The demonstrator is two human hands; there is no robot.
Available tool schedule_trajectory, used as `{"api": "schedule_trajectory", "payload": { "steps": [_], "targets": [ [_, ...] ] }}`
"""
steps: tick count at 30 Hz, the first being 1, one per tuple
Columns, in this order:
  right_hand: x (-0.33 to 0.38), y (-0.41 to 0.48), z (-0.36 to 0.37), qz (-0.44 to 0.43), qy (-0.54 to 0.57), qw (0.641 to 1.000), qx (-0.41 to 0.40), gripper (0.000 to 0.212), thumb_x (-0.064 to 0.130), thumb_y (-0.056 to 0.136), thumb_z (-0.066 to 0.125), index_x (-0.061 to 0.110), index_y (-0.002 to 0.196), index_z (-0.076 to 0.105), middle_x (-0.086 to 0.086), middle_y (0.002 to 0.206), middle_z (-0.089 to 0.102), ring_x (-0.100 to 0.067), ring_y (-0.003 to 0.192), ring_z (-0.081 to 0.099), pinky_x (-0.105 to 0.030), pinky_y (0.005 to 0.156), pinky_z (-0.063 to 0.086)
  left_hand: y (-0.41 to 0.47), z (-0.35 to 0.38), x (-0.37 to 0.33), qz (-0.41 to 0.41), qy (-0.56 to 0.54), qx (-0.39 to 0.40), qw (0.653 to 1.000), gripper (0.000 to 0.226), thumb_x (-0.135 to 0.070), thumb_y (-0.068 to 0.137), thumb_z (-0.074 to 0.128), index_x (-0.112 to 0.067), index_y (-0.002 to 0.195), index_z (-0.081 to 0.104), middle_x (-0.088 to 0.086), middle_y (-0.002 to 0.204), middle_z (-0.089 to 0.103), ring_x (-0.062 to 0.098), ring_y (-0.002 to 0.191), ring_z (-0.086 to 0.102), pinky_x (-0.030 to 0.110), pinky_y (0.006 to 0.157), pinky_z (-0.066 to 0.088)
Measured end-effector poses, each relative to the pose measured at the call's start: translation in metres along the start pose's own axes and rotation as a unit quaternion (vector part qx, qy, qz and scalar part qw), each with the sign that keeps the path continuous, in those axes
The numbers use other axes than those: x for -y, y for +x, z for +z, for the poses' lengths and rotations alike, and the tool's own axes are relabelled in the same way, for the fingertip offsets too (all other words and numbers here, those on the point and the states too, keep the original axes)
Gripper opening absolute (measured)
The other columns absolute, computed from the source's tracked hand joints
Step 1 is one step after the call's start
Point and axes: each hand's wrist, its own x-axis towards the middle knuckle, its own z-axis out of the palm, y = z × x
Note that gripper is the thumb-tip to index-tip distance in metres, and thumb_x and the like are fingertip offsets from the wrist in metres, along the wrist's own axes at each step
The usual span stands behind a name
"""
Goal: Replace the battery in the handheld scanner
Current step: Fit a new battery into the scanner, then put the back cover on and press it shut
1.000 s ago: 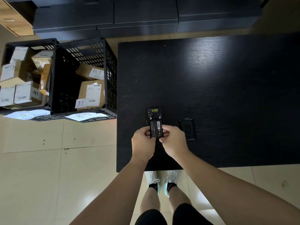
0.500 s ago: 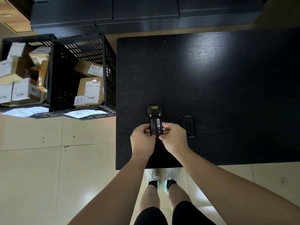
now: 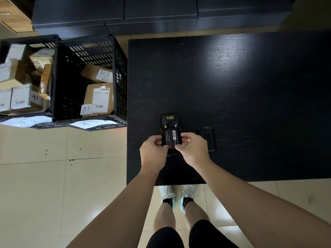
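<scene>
A black handheld scanner (image 3: 169, 120) lies face down near the front left corner of the black table (image 3: 232, 86). A black battery (image 3: 171, 137) with a white barcode label sits in its open back. My left hand (image 3: 153, 153) grips the scanner's left side, with the thumb at the battery's lower edge. My right hand (image 3: 194, 149) holds the right side, its fingertips on the battery's lower right corner. A black battery cover (image 3: 206, 138) lies flat on the table just right of my right hand.
Two black plastic crates (image 3: 86, 81) with labelled cardboard boxes stand on the tiled floor left of the table. White paper sheets (image 3: 91, 124) lie at their front. Dark cabinets (image 3: 161, 13) run along the back. My feet are under the table's front edge.
Both hands stay on the scanner and battery. My fingers have shifted slightly along the battery's lower edge; the battery looks seated a little flatter in the bay.
</scene>
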Motion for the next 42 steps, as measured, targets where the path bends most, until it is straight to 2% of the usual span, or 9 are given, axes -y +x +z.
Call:
{"api": "schedule_trajectory", "payload": {
  "steps": [6,16,21,24,29,34,36,39,42],
  "targets": [
    [-0.002,0.000,0.002,-0.006,-0.008,1.000,-0.007,0.046,0.010,0.078,0.080,0.011,0.122,0.068,-0.004,0.108,0.074,-0.007,0.088,0.065,-0.011,0.075,0.047,0.003,0.000,0.003,-0.006,-0.020,0.004,1.000,0.037,-0.008,0.080,0.079,-0.013,0.115,0.074,-0.007,0.093,0.069,0.011,0.090,0.068,0.021,0.081,0.054],
    [-0.004,-0.010,-0.026,-0.009,-0.026,0.998,-0.054,0.043,0.017,0.087,0.070,0.015,0.129,0.065,-0.003,0.117,0.069,-0.009,0.094,0.064,-0.018,0.083,0.047,-0.024,0.017,-0.024,0.068,0.025,-0.038,0.997,0.041,-0.006,0.087,0.066,-0.014,0.127,0.065,0.002,0.117,0.065,0.015,0.099,0.065,0.024,0.086,0.051],
    [-0.032,-0.004,-0.076,0.045,-0.067,0.992,-0.098,0.050,0.014,0.091,0.062,0.011,0.141,0.055,-0.009,0.129,0.059,-0.019,0.111,0.061,-0.024,0.091,0.046,-0.051,0.066,-0.056,0.092,0.015,0.073,0.993,0.040,-0.001,0.094,0.057,-0.010,0.132,0.063,0.001,0.118,0.069,0.012,0.101,0.064,0.013,0.083,0.040],
    [-0.045,0.000,-0.087,0.067,-0.086,0.992,-0.060,0.054,0.015,0.092,0.059,0.010,0.145,0.049,-0.012,0.138,0.053,-0.023,0.119,0.057,-0.029,0.098,0.046,-0.052,0.085,-0.060,0.058,0.013,0.094,0.994,0.037,0.002,0.095,0.051,-0.004,0.130,0.062,0.009,0.117,0.071,0.017,0.103,0.065,0.018,0.083,0.042],
    [-0.050,0.000,-0.087,0.075,-0.081,0.993,-0.031,0.052,0.016,0.094,0.056,0.010,0.145,0.049,-0.011,0.144,0.044,-0.023,0.122,0.055,-0.026,0.099,0.043,-0.047,0.097,-0.057,0.042,0.020,0.084,0.995,0.042,0.003,0.095,0.047,-0.001,0.134,0.060,0.015,0.123,0.070,0.027,0.115,0.065,0.033,0.100,0.051],
    [-0.051,0.002,-0.084,0.073,-0.065,0.995,-0.025,0.046,0.012,0.095,0.056,0.011,0.141,0.055,-0.008,0.145,0.046,-0.021,0.119,0.057,-0.019,0.087,0.039,-0.050,0.099,-0.062,0.014,-0.017,0.107,0.994,0.040,0.009,0.092,0.040,-0.006,0.115,0.069,0.006,0.096,0.073,0.012,0.079,0.062,0.012,0.066,0.048],
    [-0.050,0.003,-0.084,0.076,-0.060,0.995,-0.029,0.044,0.010,0.095,0.057,0.012,0.139,0.057,-0.006,0.144,0.047,-0.021,0.119,0.058,-0.019,0.086,0.040,-0.050,0.099,-0.063,-0.017,-0.049,0.122,0.991,0.046,0.013,0.090,0.039,-0.008,0.118,0.068,-0.007,0.087,0.067,0.007,0.078,0.061,0.003,0.058,0.043],
    [-0.050,0.005,-0.085,0.077,-0.060,0.994,-0.038,0.042,0.010,0.094,0.060,0.014,0.136,0.061,-0.005,0.141,0.051,-0.020,0.118,0.059,-0.021,0.086,0.044,-0.051,0.096,-0.067,-0.063,-0.093,0.131,0.985,0.052,0.014,0.091,0.037,-0.007,0.130,0.063,-0.005,0.107,0.070,0.006,0.093,0.064,-0.001,0.060,0.041],
    [-0.051,0.005,-0.085,0.079,-0.053,0.994,-0.046,0.042,0.012,0.092,0.064,0.014,0.134,0.062,-0.005,0.136,0.055,-0.019,0.115,0.061,-0.021,0.086,0.045,-0.053,0.094,-0.070,-0.096,-0.146,0.125,0.977,0.054,0.013,0.096,0.038,-0.005,0.146,0.049,0.007,0.138,0.059,0.014,0.122,0.058,0.008,0.086,0.042]
  ]
}}
